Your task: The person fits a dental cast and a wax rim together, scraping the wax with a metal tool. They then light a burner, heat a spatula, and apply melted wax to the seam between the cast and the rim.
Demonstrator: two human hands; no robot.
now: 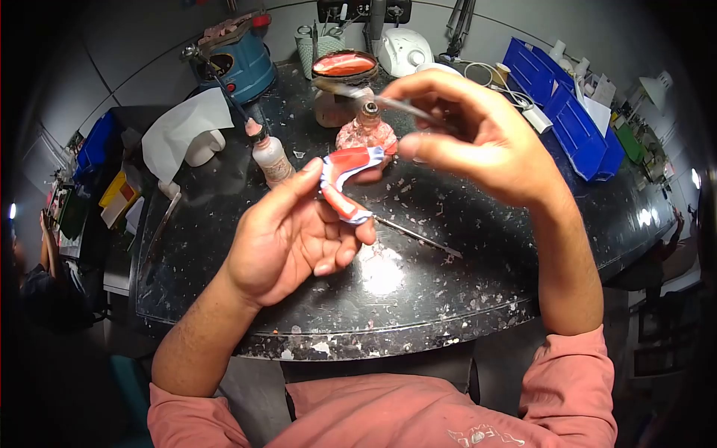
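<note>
My left hand (295,235) holds a horseshoe-shaped red wax rim on a white base (345,178), pinched between thumb and fingers above the dark speckled worktop (448,254). My right hand (478,142) grips a thin metal wax knife (373,97), its blade end reaching left over the small glass spirit burner (367,131) that stands just behind the wax rim. A second thin metal tool (418,237) lies on the worktop under my left hand.
A small plastic squeeze bottle (270,155) stands left of the burner. A bowl of red wax (344,66) sits behind it, a blue machine (235,63) at the back left, blue bins (575,112) at the right. Wax chips litter the worktop.
</note>
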